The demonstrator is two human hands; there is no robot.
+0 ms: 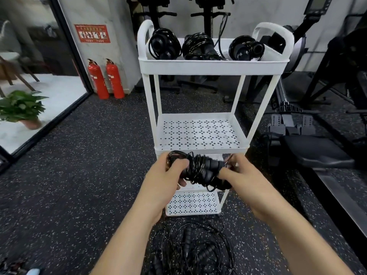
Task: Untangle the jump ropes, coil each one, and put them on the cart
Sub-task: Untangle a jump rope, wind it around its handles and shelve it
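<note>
Both hands hold one black jump rope, its thin cord wound around the paired handles. My left hand grips the bundle's left end and my right hand grips its right end, in front of the white cart's middle shelf. The white three-tier cart stands straight ahead. Three coiled black ropes lie in its top tray: one at the left, one in the middle, one at the right. On the floor between my forearms lies a tangled pile of black ropes with several handles.
Two red fire extinguishers stand against the wall at the left. A potted plant sits behind a glass partition. Black gym machines crowd the right side and the back wall. The floor is dark speckled rubber.
</note>
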